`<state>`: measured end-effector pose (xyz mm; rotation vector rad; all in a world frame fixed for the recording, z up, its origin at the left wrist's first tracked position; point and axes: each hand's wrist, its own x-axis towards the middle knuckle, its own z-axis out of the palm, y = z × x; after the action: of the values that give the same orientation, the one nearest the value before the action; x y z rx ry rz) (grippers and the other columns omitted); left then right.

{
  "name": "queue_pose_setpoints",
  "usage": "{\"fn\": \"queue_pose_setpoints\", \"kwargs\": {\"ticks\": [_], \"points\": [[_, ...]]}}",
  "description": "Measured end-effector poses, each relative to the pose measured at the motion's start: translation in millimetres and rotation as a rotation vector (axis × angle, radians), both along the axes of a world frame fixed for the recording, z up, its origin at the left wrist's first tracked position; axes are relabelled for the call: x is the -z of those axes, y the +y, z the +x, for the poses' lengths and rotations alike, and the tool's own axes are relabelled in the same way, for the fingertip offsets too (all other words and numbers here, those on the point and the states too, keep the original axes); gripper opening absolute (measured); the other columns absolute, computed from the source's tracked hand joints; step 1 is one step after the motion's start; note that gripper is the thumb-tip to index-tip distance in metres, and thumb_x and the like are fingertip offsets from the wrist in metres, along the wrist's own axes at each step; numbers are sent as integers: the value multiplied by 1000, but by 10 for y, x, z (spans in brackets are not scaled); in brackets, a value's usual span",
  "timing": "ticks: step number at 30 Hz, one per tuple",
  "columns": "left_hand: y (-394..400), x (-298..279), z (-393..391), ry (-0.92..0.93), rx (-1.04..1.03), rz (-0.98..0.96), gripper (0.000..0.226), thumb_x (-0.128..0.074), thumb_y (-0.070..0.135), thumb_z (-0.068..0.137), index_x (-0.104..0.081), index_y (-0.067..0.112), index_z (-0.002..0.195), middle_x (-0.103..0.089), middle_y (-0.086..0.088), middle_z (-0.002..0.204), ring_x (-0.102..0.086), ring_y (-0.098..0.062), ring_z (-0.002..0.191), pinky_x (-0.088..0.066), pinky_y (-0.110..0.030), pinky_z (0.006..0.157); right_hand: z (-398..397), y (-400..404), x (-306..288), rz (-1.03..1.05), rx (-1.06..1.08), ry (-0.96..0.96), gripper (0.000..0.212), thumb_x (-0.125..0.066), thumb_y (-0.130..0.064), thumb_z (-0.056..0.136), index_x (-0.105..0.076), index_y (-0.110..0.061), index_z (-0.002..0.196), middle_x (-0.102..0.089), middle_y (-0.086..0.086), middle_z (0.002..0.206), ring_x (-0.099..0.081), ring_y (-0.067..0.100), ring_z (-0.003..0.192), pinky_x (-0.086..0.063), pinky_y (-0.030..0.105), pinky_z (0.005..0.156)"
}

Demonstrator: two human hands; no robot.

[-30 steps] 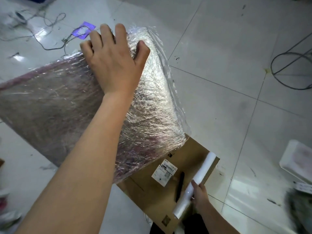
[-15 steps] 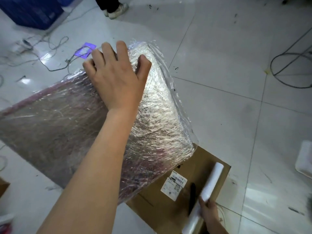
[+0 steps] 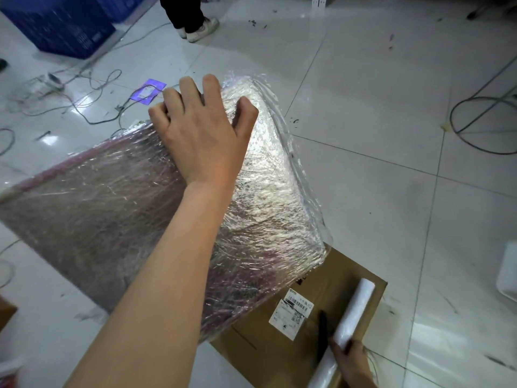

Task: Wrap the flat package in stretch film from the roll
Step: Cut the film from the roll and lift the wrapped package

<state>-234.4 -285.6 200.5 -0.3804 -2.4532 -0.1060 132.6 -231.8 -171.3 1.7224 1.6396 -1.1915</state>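
Your left hand lies spread on the flat package, palm down near its upper corner, with the fingers reaching over the far edge and the thumb set out to the right on the film. The fingers are mostly straight; they press rather than grip. The package fills the left and centre of the frame, tilted so that its upper corner points toward the top centre. It is covered in crinkled clear film that shines silver along the right side, and a loose fringe of film stands off its right edge. Pink shows through along the upper left edge.

At the lower right your right hand is curled around the roll of white stretch film, holding it near its lower part. The roll slants up to the right, with its free end toward the right edge of the frame. It lies over a flat brown cardboard box on the tiled floor. The lower corner of the package overlaps that box. A white label and a dark pen-like object sit on the cardboard just left of the roll.

In the upper left are blue crates and tangled cables, and at the top centre a person's shoes.
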Motion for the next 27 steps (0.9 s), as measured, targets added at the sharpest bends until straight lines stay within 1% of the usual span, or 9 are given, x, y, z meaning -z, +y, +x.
{"fn": "queue_pose_setpoints", "kwargs": {"ticks": [4,7,12,16,19,24,27], "points": [[2,-12,-30,-14,7,11,51,-33,50,93,-55,6,108,-56,-15,95,-51,-31,88,-36,-44,80,-27,23,-167,-1,-7,32,70,-75,-41,75,-48,4,123,-50,26,124,-49,36,117,-40,42,98],[7,-33,-49,-48,9,3,52,-30,50,93,-54,6,109,-55,-16,98,-49,-31,91,-35,-45,82,-20,50,-164,22,-14,44,65,-75,-35,76,-49,7,119,-52,27,120,-50,37,114,-40,42,96],[18,-55,-90,-87,3,-19,53,-27,50,93,-51,6,111,-54,-16,101,-48,-31,95,-34,-45,85,-7,123,-142,12,28,-9,68,-78,-22,74,-45,13,122,-52,33,121,-52,41,114,-41,45,94],[22,-76,-139,-118,3,-35,54,-24,51,93,-49,7,113,-52,-16,105,-46,-31,98,-32,-46,87,-4,135,-154,30,-10,-7,63,-77,-19,74,-44,12,118,-52,32,119,-51,41,113,-40,43,92],[29,-75,-165,-116,7,-28,53,-24,50,93,-49,7,110,-51,-16,103,-46,-31,97,-31,-47,86,9,140,-152,25,-20,-1,62,-77,-18,75,-44,11,118,-52,32,118,-52,42,112,-41,43,90],[25,-71,-188,-99,-6,-32,53,-24,50,93,-50,7,110,-52,-14,100,-46,-30,95,-33,-45,85,-17,123,-172,21,-27,-18,61,-77,-18,75,-44,14,115,-52,35,117,-53,44,110,-41,47,92],[27,-52,-198,-78,-13,-28,52,-27,50,93,-52,7,109,-54,-14,98,-48,-30,92,-35,-44,83,-15,101,-214,-12,-43,16,60,-71,-26,81,-42,7,122,-52,27,119,-53,39,109,-42,42,91]]}}
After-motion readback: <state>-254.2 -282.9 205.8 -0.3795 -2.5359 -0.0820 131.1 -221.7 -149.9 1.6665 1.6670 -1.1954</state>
